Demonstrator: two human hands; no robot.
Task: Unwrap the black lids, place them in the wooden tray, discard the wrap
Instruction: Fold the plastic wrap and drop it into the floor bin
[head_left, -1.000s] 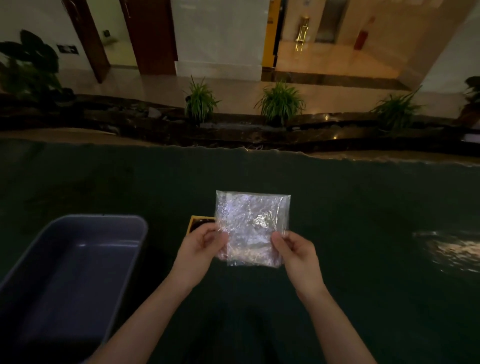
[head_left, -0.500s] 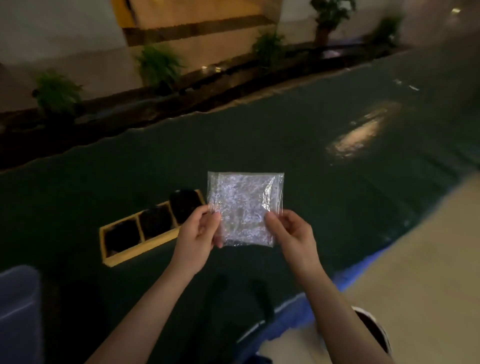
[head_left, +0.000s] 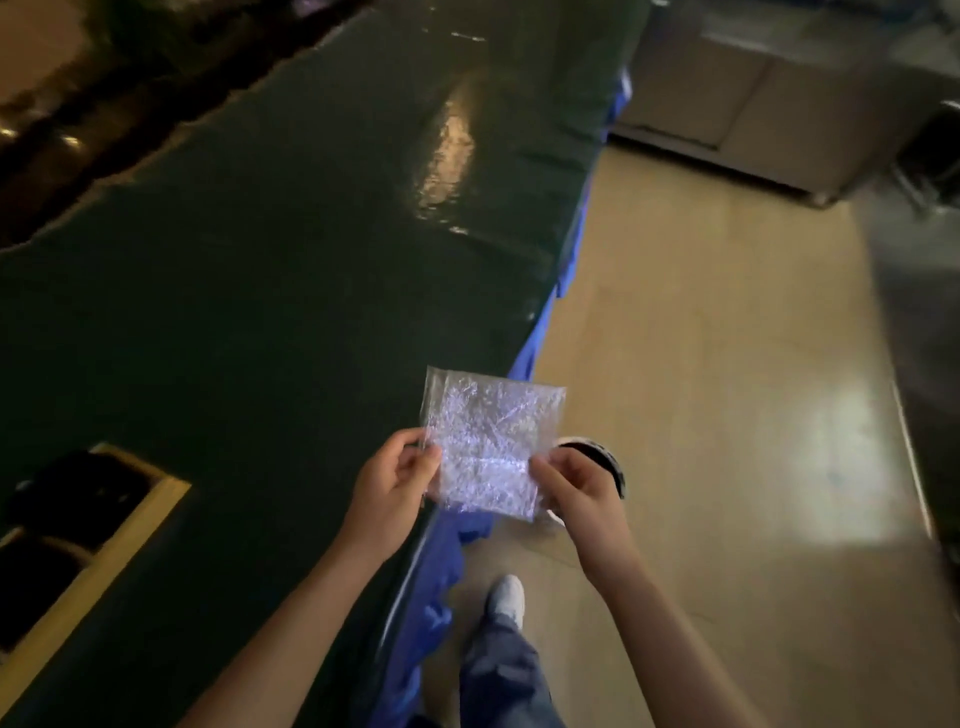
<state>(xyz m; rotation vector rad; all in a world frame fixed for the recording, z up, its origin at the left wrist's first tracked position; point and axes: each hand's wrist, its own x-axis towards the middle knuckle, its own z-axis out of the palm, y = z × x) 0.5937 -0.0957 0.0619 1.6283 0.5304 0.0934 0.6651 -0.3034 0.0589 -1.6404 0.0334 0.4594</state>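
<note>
here two hands, left hand (head_left: 390, 480) and right hand (head_left: 576, 486), pinch one clear wrap (head_left: 488, 441).

Both bare forearms reach forward and converge. The left hand (head_left: 392, 480) pinches the left edge of the bubble wrap sheet (head_left: 488, 441) between thumb and fingers; the right hand (head_left: 582, 486) pinches its lower right edge likewise. The sheet stands stretched flat between them.
</note>
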